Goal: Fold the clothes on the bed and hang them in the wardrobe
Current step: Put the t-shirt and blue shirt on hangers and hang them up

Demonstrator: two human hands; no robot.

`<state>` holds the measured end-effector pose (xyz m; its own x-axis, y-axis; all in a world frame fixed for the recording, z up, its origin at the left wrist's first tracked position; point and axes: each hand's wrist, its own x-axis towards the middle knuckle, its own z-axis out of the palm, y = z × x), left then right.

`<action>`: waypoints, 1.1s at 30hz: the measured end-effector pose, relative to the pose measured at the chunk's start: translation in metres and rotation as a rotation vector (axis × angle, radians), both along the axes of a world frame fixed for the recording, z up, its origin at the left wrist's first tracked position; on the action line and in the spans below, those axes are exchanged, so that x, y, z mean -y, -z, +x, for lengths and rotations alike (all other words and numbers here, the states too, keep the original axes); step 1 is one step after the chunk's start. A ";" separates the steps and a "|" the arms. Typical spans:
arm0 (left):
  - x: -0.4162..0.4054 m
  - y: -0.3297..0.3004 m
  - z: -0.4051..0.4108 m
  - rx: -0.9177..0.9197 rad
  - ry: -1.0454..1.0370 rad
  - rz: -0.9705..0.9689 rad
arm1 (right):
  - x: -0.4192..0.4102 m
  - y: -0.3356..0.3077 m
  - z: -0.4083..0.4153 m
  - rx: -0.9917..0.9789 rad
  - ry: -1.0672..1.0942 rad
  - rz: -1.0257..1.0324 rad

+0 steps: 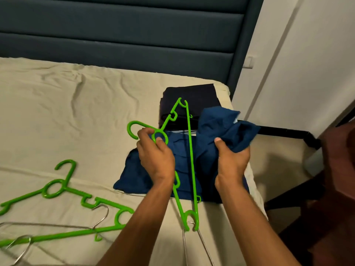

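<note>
Gripping a green hanger (pixel 189 150) at its neck, the left hand (pixel 155 156) holds it over the blue shirt (pixel 194 169); the right hand (pixel 231 160) bunches that shirt's cloth. Behind the shirt, a folded pile (pixel 189 96) waits; nothing hung yet.

The hanger (pixel 189 150) being held up is glowing a really loud lime green, same as the second hanger (pixel 63 191) that's lying on the bed sheet (pixel 57 112), which is showing up as a plain pale beige with no print on it. The shirt (pixel 215 135) is looking like a solid deep blue with a bit of lighter blue peeking at the collar, and the folded pile (pixel 189 95) behind it is reading almost black-navy. The headboard (pixel 115 31) is coming across as dark teal-blue, the wire hangers (pixel 99 214) are shining silver, and the wall (pixel 307 54) is sitting plain white.
</note>
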<state>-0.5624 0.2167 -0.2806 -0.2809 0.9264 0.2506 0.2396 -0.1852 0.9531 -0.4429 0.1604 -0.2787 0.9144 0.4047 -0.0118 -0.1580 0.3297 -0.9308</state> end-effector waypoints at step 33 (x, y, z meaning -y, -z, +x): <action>0.030 -0.054 -0.017 -0.642 0.470 0.187 | 0.035 -0.023 -0.038 0.142 -0.831 -0.288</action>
<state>-0.5798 0.1862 -0.2262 0.3778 0.8386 0.3926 0.5858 -0.5448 0.6000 -0.4812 0.1253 -0.2561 0.3278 0.9365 -0.1249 -0.1189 -0.0903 -0.9888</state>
